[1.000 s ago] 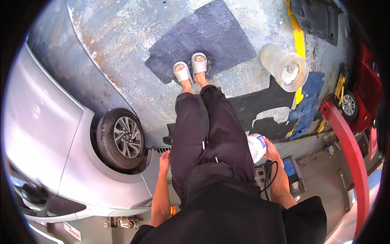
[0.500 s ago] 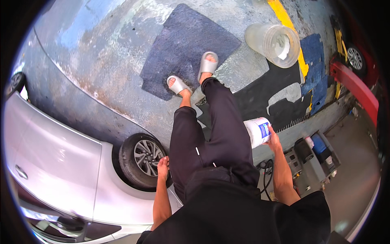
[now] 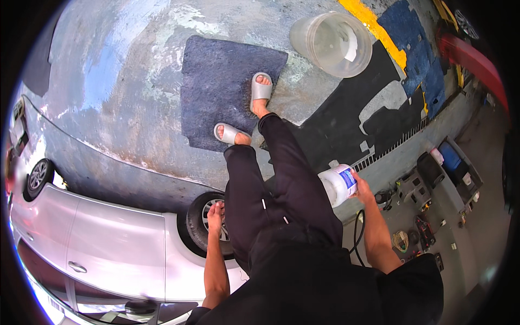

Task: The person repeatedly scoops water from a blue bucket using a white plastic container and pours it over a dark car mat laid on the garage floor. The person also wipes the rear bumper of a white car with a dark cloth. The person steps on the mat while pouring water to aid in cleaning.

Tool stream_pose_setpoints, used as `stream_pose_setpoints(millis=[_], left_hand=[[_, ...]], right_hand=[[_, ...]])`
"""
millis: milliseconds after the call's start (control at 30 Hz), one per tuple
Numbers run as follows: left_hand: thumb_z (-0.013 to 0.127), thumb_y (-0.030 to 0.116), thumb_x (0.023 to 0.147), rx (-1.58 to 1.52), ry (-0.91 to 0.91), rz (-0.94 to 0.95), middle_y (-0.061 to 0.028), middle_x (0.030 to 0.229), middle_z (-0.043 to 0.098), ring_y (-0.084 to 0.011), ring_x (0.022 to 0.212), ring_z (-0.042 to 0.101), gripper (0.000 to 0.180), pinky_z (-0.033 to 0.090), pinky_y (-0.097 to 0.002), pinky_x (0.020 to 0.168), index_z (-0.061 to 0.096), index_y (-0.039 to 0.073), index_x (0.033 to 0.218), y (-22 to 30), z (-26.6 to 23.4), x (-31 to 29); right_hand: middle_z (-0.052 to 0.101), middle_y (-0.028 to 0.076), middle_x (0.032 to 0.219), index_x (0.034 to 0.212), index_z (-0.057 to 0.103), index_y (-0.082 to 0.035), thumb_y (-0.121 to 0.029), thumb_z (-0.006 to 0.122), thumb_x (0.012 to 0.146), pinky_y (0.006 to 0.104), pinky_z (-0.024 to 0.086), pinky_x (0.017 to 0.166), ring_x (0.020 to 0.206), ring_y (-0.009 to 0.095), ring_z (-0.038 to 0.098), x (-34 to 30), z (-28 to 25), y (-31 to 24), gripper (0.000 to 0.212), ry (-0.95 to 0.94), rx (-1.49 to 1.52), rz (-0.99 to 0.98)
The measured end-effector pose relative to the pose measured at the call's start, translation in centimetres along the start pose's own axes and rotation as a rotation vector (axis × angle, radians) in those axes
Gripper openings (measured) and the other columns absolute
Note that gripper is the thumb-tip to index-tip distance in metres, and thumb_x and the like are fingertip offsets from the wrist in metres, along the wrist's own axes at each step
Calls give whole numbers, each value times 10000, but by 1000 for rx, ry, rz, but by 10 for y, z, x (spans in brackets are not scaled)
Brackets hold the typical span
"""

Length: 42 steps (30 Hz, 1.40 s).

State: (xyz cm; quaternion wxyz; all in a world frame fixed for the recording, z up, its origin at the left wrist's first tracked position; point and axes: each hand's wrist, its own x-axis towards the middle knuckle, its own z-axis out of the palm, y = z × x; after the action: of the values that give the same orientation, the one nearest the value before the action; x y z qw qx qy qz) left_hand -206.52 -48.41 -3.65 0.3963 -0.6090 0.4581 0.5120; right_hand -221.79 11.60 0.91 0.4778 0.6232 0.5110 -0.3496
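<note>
My right hand (image 3: 363,189) grips a white plastic tub (image 3: 331,187) with a blue and white label, out beside my right thigh. The tub is tilted, and its far end lies close to my trouser leg. On the other side, my left hand (image 3: 215,214) hangs by my left thigh with its fingers curled in and nothing visible in them. Below that hand is the wheel (image 3: 205,222) of a silvery white car (image 3: 116,244), seen partly behind the hand and my leg.
A large translucent round bin (image 3: 319,46) stands ahead right. Dark mats (image 3: 216,81) lie on the worn floor around my feet. At the right are a drain grate (image 3: 364,162), a red metal beam (image 3: 471,59), open tool trays (image 3: 420,187) and a black hose (image 3: 356,233).
My feet have stepped, and the view has turned, so the mat, bin and car sit differently around me. The tub stays in my right hand; my left hand stays near the wheel.
</note>
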Motion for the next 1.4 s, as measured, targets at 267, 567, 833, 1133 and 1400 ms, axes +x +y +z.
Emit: stream_pose_setpoints(millis=[267, 567, 833, 1133, 1400], left_hand=[[528, 338, 1059, 59, -33, 91, -74, 1116, 715, -151, 966, 666, 396, 516, -285, 856, 640, 8, 1246, 40, 18, -24], [542, 414, 1038, 151, 12, 39, -120, 1242, 683, -223, 1056, 685, 482, 569, -367, 807, 572, 27, 1324, 88, -49, -8], [534, 443, 1033, 298, 11, 0, -131, 1281, 662, -242, 1082, 680, 507, 558, -379, 838, 564, 35, 1333, 120, -42, -18], [559, 463, 1017, 289, 8, 13, -98, 1261, 669, -234, 1094, 659, 519, 531, -388, 868, 574, 45, 1325, 207, 27, -24], [531, 397, 1045, 266, 16, -16, -115, 1224, 683, -213, 1048, 686, 468, 562, -347, 800, 583, 20, 1318, 263, 99, -32]], right_hand=[[737, 99, 836, 1101, 692, -29, -682, 630, 860, 429, 579, 578, 660, 221, 709, -9, -2, 9, 699, -84, 83, 15], [743, 77, 870, 1169, 680, -72, -678, 586, 896, 421, 565, 554, 653, 215, 702, -27, 28, 38, 672, -68, 168, 44], [732, 109, 846, 1118, 678, 0, -692, 621, 863, 413, 572, 554, 643, 238, 697, -29, 45, 35, 740, -80, 153, 99], [733, 131, 959, 1152, 673, 20, -681, 667, 822, 453, 610, 651, 798, 262, 726, -12, 14, -48, 775, 65, 146, 42], [732, 117, 959, 1182, 662, -2, -696, 672, 811, 448, 597, 639, 797, 242, 720, -4, -26, -125, 787, -22, 200, 94]])
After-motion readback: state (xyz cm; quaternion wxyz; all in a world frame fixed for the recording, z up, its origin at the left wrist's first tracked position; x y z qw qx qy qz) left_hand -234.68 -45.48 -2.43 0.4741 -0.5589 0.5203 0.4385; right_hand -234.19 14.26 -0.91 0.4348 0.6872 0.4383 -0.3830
